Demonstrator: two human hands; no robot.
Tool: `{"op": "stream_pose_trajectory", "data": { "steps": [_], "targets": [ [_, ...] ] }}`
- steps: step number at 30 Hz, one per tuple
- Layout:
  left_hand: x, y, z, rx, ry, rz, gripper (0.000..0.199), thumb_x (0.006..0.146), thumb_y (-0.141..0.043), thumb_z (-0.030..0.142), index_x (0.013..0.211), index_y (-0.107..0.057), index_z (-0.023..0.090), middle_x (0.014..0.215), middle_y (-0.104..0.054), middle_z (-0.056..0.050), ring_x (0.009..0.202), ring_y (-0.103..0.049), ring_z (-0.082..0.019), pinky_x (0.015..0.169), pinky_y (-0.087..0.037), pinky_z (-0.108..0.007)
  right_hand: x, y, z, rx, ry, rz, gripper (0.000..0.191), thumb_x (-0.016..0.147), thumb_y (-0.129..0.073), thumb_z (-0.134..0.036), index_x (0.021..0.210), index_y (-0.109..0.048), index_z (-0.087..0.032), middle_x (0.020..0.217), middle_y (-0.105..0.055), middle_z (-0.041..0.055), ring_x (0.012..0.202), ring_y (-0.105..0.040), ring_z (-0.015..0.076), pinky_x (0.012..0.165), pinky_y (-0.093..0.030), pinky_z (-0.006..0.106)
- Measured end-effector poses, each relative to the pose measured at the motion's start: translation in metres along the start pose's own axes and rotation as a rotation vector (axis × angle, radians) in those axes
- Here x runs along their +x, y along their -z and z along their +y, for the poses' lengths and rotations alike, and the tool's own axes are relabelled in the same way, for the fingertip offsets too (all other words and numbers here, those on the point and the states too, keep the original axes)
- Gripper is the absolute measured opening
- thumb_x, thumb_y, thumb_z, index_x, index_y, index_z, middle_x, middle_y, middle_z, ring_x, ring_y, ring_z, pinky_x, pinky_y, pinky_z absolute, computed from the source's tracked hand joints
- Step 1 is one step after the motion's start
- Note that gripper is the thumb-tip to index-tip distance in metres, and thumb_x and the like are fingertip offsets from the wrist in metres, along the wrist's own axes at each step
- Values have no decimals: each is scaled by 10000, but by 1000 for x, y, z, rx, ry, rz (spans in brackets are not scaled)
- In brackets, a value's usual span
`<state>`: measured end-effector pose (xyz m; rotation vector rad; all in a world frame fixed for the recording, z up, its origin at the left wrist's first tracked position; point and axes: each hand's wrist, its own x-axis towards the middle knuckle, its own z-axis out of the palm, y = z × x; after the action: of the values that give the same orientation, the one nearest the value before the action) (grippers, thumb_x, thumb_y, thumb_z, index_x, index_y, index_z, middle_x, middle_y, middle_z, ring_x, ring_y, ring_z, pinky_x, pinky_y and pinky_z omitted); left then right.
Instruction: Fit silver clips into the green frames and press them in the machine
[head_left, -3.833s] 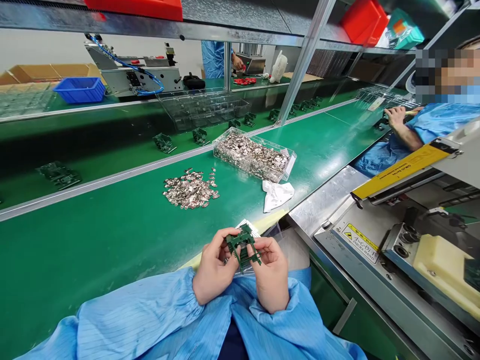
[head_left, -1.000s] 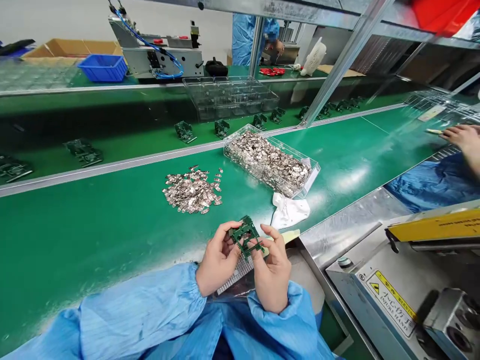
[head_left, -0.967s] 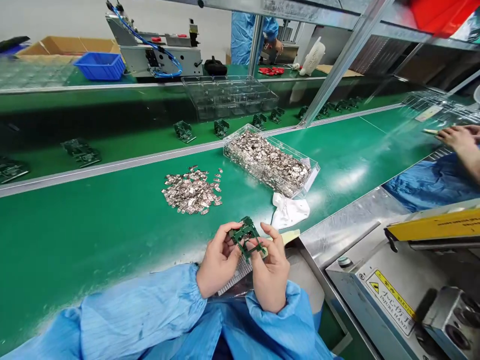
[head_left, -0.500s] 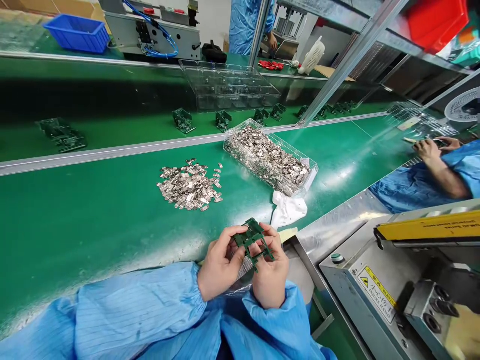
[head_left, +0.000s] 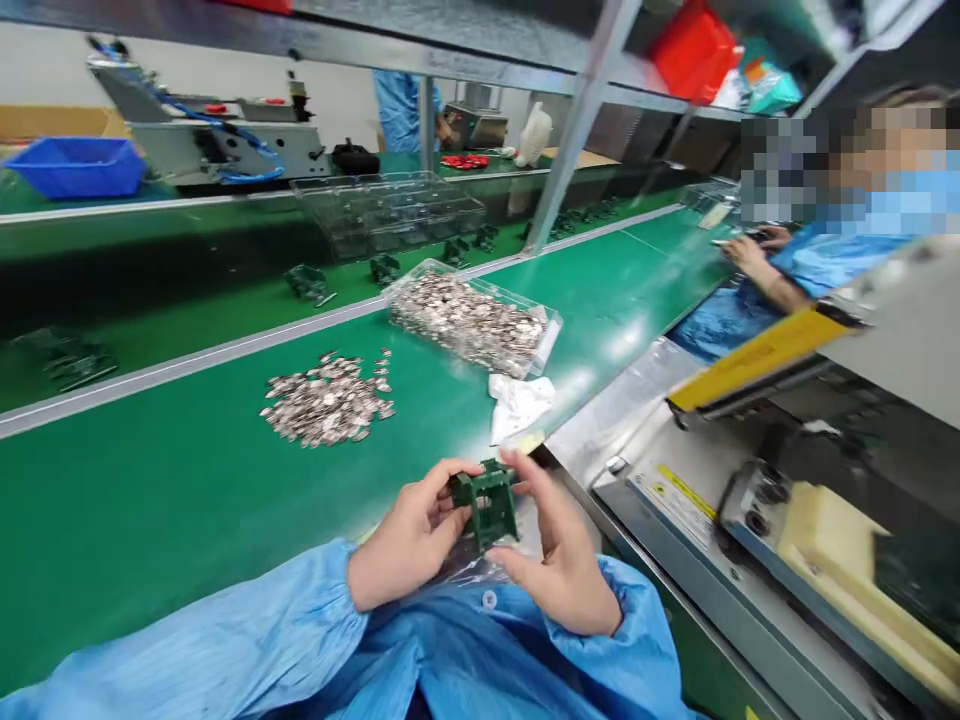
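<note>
In the head view, a small green open-framed part (head_left: 491,505) is held over the near edge of the green bench. My left hand (head_left: 416,530) pinches its left side between thumb and fingers. At its other side my right hand (head_left: 559,545) spans it, forefinger at the top edge and thumb at the bottom. A heap of small shiny metal pieces (head_left: 328,400) lies on the bench ahead to the left. Many more of these fill a clear plastic tray (head_left: 553,340) farther off. Beside the tray is a crumpled white cloth or glove (head_left: 521,405).
Several similar green parts (head_left: 307,284) stand along the strip behind the metal rail (head_left: 300,328). A machine with a yellow bar (head_left: 757,358) is close on my right. Beyond it a co-worker's hands (head_left: 750,250) are at the bench. A slanted metal post (head_left: 574,140) rises behind the tray.
My view has swung to the right, so the bench things sit farther left. The green part has been turned, its open frame now facing me. My right-hand fingers have spread wider around it.
</note>
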<state>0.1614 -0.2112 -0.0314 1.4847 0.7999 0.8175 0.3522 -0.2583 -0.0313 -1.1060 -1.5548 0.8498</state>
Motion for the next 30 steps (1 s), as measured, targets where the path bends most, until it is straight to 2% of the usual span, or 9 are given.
{"op": "stream_pose_trajectory", "data": {
  "steps": [4,6,9,12,15,18,22,26,30],
  "targets": [
    [34,-13,42,211,-36,-540,499,867,-600,230,1351,-481,266,925,-699,-43,749,-677,-171,624,-536,-227,-37,48,-23,-57,23,111,628,738,-799,-449,1303,-577,-287,1214,-642,90,1109,-599,293,931,-510,416],
    [67,-38,57,268,-202,-661,574,826,-661,240,1372,-485,272,988,-714,-57,822,-696,-199,666,-554,-249,-65,76,-34,-107,-1,315,642,699,-797,-546,1247,-619,-264,1150,-665,112,1045,-630,308,877,-541,431],
    [110,-109,73,219,-533,-593,494,767,-724,252,1247,-609,240,1167,-689,-97,1048,-667,-264,879,-546,-336,-116,118,-49,-224,152,1025,605,691,-787,-570,1196,-636,-272,1110,-666,85,984,-651,271,821,-559,402],
    [137,-195,82,115,-668,-580,620,670,-804,286,1248,-603,185,1277,-627,-155,1194,-589,-334,1029,-473,-440,-163,157,-56,-331,238,1653,586,661,-824,-447,1176,-624,-250,1143,-639,59,1006,-634,243,869,-533,420],
    [153,-261,88,128,-561,-689,837,619,-835,348,1350,-500,116,1399,-505,-230,1317,-460,-407,1098,-385,-532,-192,188,-55,-343,-3,1728,713,572,-863,-445,1180,-607,-174,1209,-612,116,1055,-617,292,963,-476,526],
    [164,-291,92,189,-380,-791,885,672,-797,366,1419,-400,106,1367,-526,-234,1270,-504,-388,1044,-433,-529,-197,213,-53,-373,-105,1615,790,577,-861,-461,1242,-557,-162,1327,-551,144,1204,-544,320,1073,-378,551],
    [169,-266,98,16,-259,-690,856,656,-807,346,1391,-430,124,1251,-608,-185,1124,-608,-294,960,-518,-432,-167,244,-57,-515,-198,1319,757,585,-843,-493,1207,-576,-154,1228,-627,144,1179,-571,322,1059,-412,521],
    [165,-185,88,-14,-153,-692,657,669,-785,285,1258,-553,108,1174,-656,-141,1080,-636,-252,1001,-503,-408,-129,261,-61,-641,-381,911,684,582,-833,-520,1135,-629,-173,1113,-687,125,1090,-624,327,1002,-474,503],
    [153,-112,51,86,-23,-712,565,674,-781,313,1191,-608,167,1139,-668,-99,1089,-637,-251,1022,-488,-420,-117,262,-58,-692,-469,777,717,624,-775,-576,1185,-618,-158,1179,-669,148,1160,-590,359,1003,-474,501]
  ]
}}
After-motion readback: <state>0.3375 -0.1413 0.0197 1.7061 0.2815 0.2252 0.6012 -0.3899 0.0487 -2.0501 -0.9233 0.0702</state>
